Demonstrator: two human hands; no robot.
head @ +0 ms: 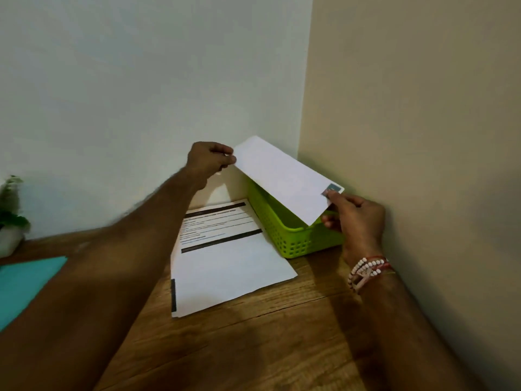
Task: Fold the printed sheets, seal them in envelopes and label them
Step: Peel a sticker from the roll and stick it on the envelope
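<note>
Envelope (282, 176): I pinch it at both ends, left hand (210, 160) and right hand (356, 218).
Below it: green basket (293, 241).
Beside basket: printed sheets (225, 261) flat on desk (253, 334).

Table (253, 348): sheets (225, 266), basket (296, 244), perhaps folder (25, 280)

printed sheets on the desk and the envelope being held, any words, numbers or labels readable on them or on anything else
No text can be quoted.
On the white printed paper sheets lying on the wooden desk: text lines and black bars, too blurred to read.
On the white paper envelope: a small dark sticker at its right corner, too blurred to read.
On the green plastic basket: no text shows.
</note>
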